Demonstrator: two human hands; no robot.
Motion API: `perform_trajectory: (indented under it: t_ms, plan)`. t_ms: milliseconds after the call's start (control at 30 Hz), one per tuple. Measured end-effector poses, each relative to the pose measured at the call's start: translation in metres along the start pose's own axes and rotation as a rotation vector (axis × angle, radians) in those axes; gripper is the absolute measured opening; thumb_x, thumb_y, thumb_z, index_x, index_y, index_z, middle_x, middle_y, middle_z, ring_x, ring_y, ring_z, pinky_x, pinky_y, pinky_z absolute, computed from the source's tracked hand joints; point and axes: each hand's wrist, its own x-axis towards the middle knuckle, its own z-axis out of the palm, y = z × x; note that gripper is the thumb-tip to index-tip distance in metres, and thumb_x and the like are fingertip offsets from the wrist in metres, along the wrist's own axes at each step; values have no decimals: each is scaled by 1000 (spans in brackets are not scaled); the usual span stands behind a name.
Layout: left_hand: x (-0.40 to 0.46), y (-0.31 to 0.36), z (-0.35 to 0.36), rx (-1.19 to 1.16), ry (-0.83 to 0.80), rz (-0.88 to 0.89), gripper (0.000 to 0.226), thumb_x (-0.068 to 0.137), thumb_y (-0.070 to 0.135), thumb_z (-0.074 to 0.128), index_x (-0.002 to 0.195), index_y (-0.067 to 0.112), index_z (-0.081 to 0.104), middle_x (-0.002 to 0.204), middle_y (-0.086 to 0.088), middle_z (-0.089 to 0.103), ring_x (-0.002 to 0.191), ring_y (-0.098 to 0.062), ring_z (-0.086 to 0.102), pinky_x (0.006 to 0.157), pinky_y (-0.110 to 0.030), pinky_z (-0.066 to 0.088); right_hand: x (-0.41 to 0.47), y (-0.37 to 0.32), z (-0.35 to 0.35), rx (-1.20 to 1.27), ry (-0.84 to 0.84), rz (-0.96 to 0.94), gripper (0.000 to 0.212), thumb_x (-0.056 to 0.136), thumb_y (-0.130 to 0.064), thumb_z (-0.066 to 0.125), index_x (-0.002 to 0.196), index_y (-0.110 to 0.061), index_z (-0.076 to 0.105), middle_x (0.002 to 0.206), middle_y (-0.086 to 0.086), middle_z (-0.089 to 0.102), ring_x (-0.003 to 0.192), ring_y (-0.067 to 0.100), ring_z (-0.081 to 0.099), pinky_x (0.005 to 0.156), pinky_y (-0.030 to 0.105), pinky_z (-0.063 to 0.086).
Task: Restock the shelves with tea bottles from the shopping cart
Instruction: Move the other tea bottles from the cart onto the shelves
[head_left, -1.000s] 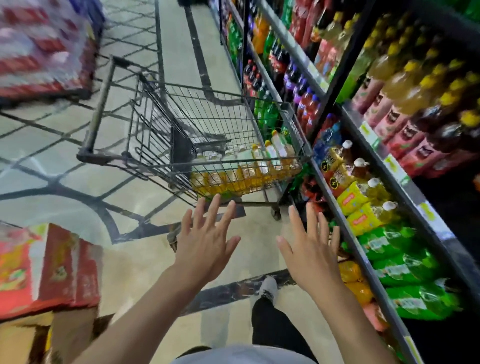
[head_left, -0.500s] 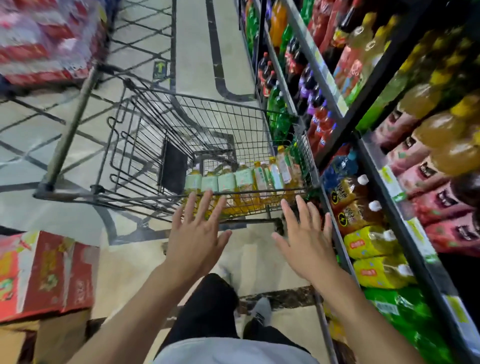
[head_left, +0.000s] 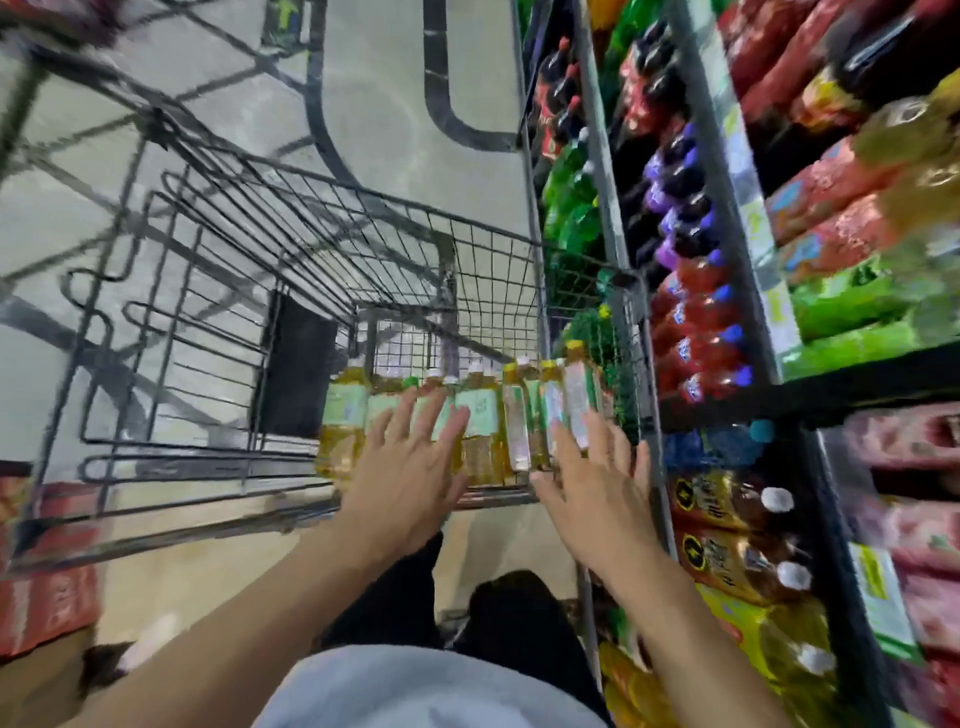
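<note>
A black wire shopping cart (head_left: 218, 291) stands in the aisle in front of me. Several tea bottles (head_left: 480, 415) with amber liquid and pale green labels stand in a row along its near end. My left hand (head_left: 410, 467) reaches over the cart's near rim with fingers spread and straight, in front of the middle bottles. My right hand (head_left: 597, 483) is also spread flat, just before the rightmost bottles. Neither hand holds anything. The picture is blurred by motion.
Shelves (head_left: 748, 218) packed with drink bottles run along the right side, close against the cart. Red cartons (head_left: 47, 571) sit on the floor at the lower left. Patterned floor tiles (head_left: 374, 104) stretch ahead beyond the cart.
I have moved closer to the cart and look down into it. Both hands have moved forward from short of the rim to over the bottles.
</note>
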Motion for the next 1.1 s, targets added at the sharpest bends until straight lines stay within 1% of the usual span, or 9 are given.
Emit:
perform_trajectory:
  t_ms: [133,300,500,600,700,800,833,1000,1100]
  plan:
    - [54,-1,-2,-33,-90,64,69,105,58,27,162,29,0,172,-4,-2,157,-30,-7,127,-47,7,59,10,-5,61,-19,63,68,103,-56,38,162,-33,11,170,2,-2,156,29,-3,125,56,2]
    - [123,-5,34,-52,-195,68,70,106,55,26,161,28,-8,171,-7,-5,157,-33,-7,126,-49,4,133,42,19,66,-82,107,70,102,-53,44,161,-32,12,169,5,4,155,31,5,125,54,9]
    - [199,11,79,-111,-297,12,71,107,50,33,163,24,-4,171,-10,-2,157,-33,-7,127,-49,6,208,80,64,89,-97,122,74,100,-44,56,160,-25,17,167,11,14,149,37,21,119,53,25]
    - [229,26,102,-139,-290,26,72,107,46,39,163,20,3,170,-13,9,157,-35,0,125,-50,8,231,99,84,177,-109,164,84,98,-45,60,162,-26,10,168,13,10,150,39,22,119,55,30]
    - [252,40,122,-110,-309,20,71,106,42,41,161,14,8,165,-17,21,155,-36,11,124,-50,12,241,109,98,221,-73,172,92,95,-45,64,162,-31,2,168,14,13,150,39,21,118,52,27]
    - [266,49,137,-107,-323,-27,62,105,44,43,153,12,21,158,-22,26,147,-39,26,122,-50,22,247,112,108,247,-12,180,90,92,-43,69,161,-32,11,162,15,24,143,38,26,114,50,31]
    - [268,51,140,-119,-320,-45,62,105,46,43,152,13,21,157,-24,24,147,-40,28,122,-50,23,249,113,111,257,11,180,89,91,-42,70,160,-32,15,160,17,27,141,38,28,112,50,33]
    - [271,51,154,-40,-396,-74,81,104,59,33,159,19,-11,166,-27,4,155,-43,1,125,-52,2,249,111,121,260,136,193,88,84,-42,76,153,-36,23,154,18,35,134,40,34,107,54,37]
    - [276,54,160,-54,-432,-116,87,103,62,33,158,20,-20,167,-26,6,154,-44,-8,123,-54,-6,250,107,128,307,191,207,91,82,-40,79,151,-38,20,157,17,37,139,43,34,112,57,33]
